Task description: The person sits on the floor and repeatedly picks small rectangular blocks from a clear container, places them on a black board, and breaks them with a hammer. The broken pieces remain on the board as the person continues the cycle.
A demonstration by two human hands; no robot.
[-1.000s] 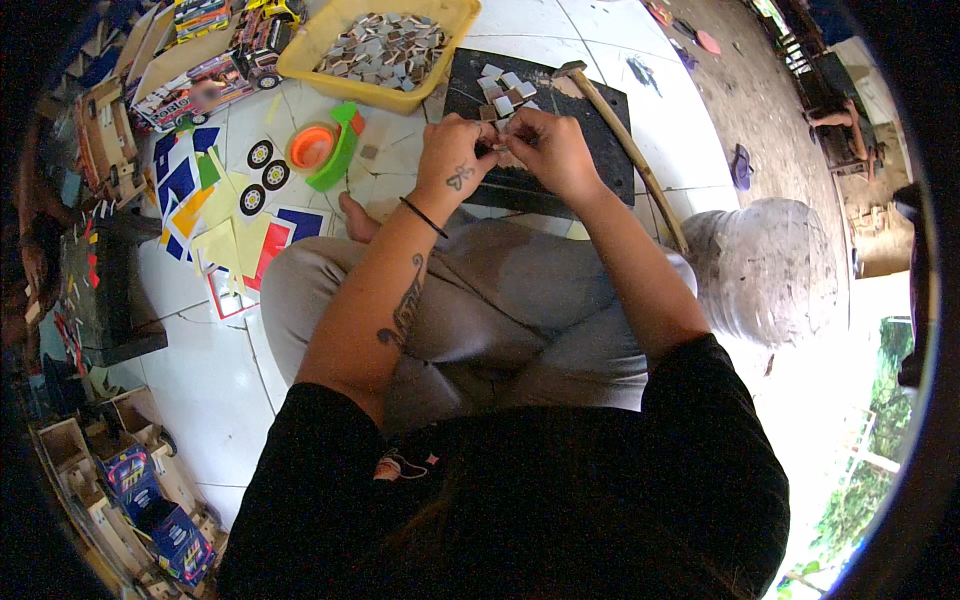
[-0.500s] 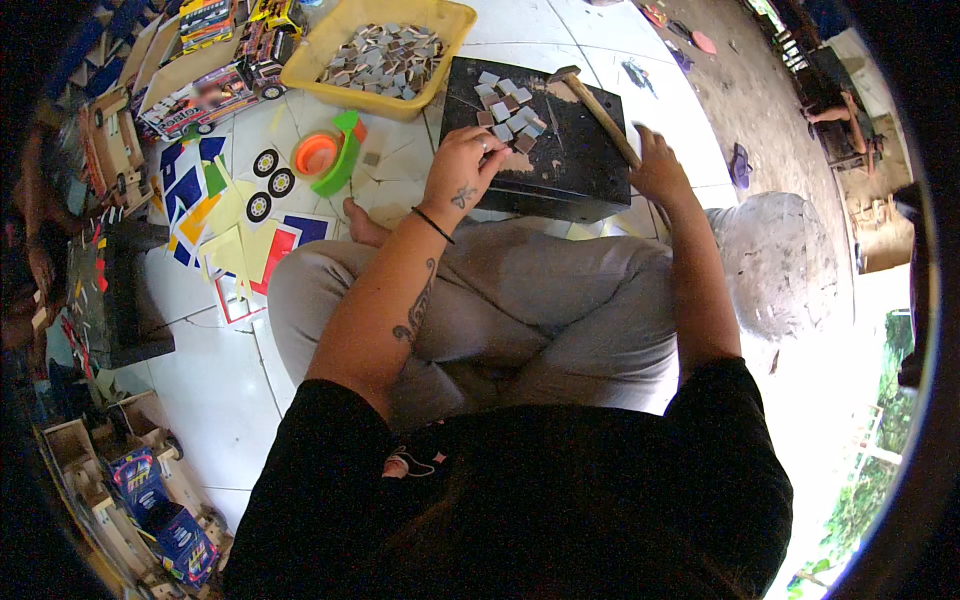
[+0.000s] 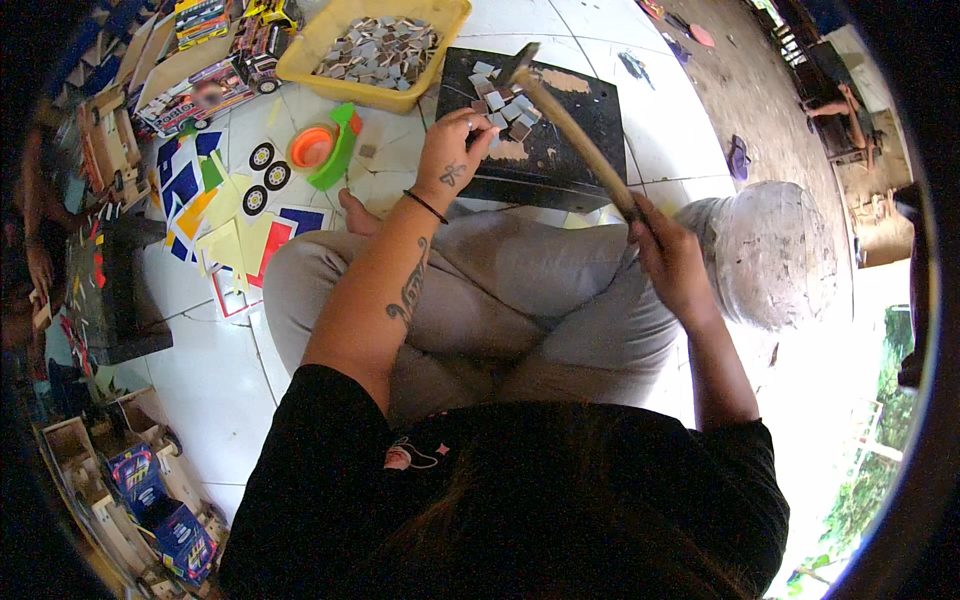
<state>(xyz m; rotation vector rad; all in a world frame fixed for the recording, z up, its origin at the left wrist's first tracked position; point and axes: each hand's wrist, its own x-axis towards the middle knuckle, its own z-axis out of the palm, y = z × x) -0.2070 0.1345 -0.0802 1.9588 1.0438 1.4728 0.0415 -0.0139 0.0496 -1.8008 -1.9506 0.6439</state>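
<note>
My right hand is closed round the wooden handle of a hammer, gripping it near its lower end. The hammer is raised and slants up to the left, its metal head above a black block. On that block lies a loose pile of small square pieces, some grey and some brown. Beside the pile's near left edge, my left hand has thumb and fingers pinched together at the block's edge. What sits in the pinch is too small to make out.
A yellow basin full of similar squares stands beyond the block. Left of it are an orange and green round object, several toy wheels, coloured sheets and toy trucks. Another person's hand shows at far left.
My right hand has taken hold of the hammer, lifted it off the block and drawn back toward me. My left hand stays pinched by the pile, shifted slightly.
</note>
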